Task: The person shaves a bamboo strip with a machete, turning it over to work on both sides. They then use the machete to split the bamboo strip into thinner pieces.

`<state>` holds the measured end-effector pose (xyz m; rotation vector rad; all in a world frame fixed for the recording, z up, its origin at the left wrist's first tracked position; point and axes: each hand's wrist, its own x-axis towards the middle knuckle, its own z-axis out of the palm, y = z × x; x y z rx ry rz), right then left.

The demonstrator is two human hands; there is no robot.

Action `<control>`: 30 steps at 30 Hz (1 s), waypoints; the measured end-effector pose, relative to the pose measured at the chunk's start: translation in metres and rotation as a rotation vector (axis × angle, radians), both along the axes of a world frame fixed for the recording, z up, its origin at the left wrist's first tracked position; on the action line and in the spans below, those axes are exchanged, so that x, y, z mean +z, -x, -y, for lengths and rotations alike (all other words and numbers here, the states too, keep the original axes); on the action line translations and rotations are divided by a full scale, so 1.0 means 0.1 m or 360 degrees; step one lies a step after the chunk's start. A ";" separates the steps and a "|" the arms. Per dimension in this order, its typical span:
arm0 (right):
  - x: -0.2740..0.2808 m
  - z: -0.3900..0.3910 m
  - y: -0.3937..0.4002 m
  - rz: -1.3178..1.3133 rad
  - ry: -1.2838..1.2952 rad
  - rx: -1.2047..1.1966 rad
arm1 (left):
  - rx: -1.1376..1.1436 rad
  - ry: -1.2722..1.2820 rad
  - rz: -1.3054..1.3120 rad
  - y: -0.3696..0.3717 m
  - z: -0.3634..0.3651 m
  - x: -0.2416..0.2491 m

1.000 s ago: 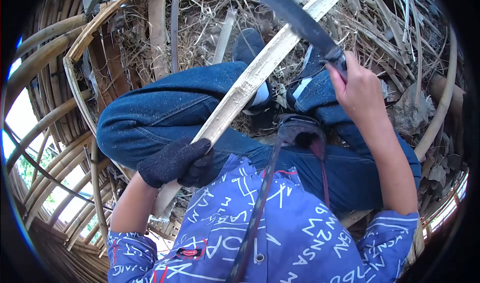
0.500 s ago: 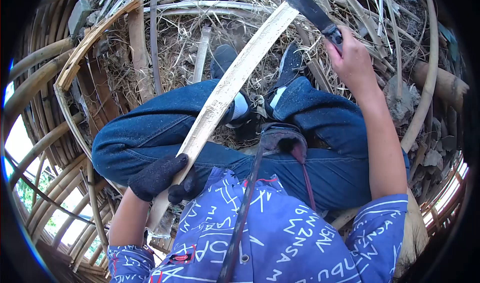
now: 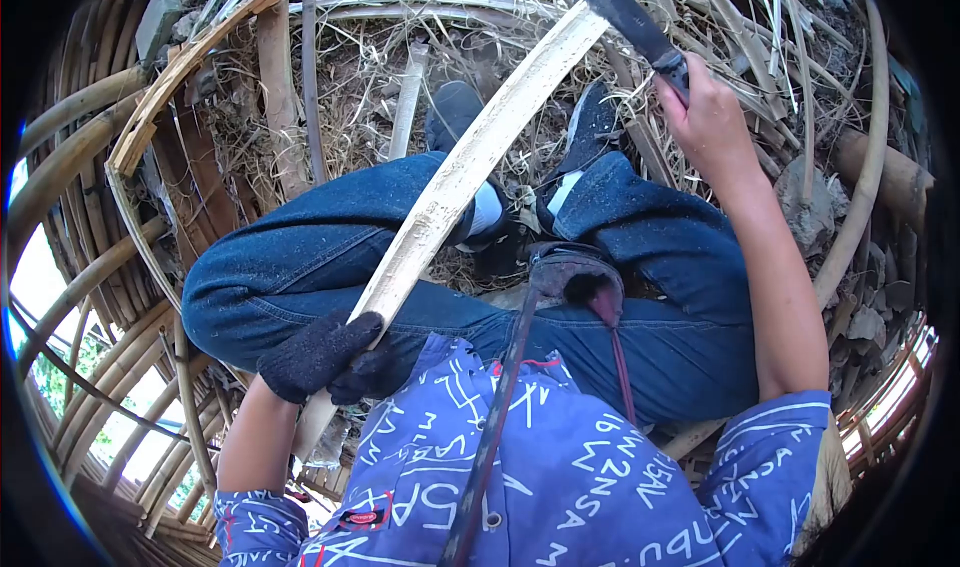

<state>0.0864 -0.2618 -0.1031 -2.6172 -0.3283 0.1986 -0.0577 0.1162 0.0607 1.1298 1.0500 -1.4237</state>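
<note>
A long pale strip of split bamboo (image 3: 465, 172) slants across my lap, from near my left hip up to the top of the view. My left hand (image 3: 325, 355), in a black glove, is closed round its lower end. My right hand (image 3: 703, 112) is bare and grips the dark handle of a machete (image 3: 625, 17). The dark blade crosses over the strip's far end, and its tip runs toward the top edge of the view.
Beneath my crossed legs (image 3: 300, 267), shavings and bamboo slats (image 3: 410, 97) cover the ground. A dark pouch (image 3: 575, 277) with a strap lies at my lap. Bamboo poles (image 3: 90, 177) curve along the left, with more poles (image 3: 860, 167) and stones (image 3: 805, 207) at right.
My right hand and the machete have shifted slightly right and down in view. My left fingers have closed further round the strip, which stays nearly in place.
</note>
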 end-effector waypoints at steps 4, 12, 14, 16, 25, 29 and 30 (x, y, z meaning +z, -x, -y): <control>0.05 -0.16 0.19 -0.0062 -0.0155 -0.0013 | 0.0052 -0.0029 -0.0053 -0.01 0.01 0.03; 0.01 -0.33 0.27 -0.0040 -0.0126 -0.0091 | 0.0096 0.0095 -0.0060 -0.01 -0.04 0.01; -0.03 -0.25 0.16 0.0134 -0.0037 -0.0037 | 0.0059 0.0030 -0.0055 -0.03 -0.03 -0.01; -0.11 -0.20 0.01 0.0009 -0.0140 -0.0203 | 0.0073 0.0198 -0.0126 -0.03 -0.08 0.00; -0.28 -0.14 -0.10 0.0141 -0.0012 -0.0182 | 0.0152 0.0334 -0.0199 -0.02 -0.12 -0.04; -0.22 -0.28 0.15 0.0210 -0.0135 -0.0094 | 0.0097 0.0183 -0.0141 0.01 -0.12 -0.02; -0.20 -0.23 0.10 0.0205 -0.0124 -0.0103 | 0.0087 0.0193 -0.0147 -0.01 -0.11 -0.04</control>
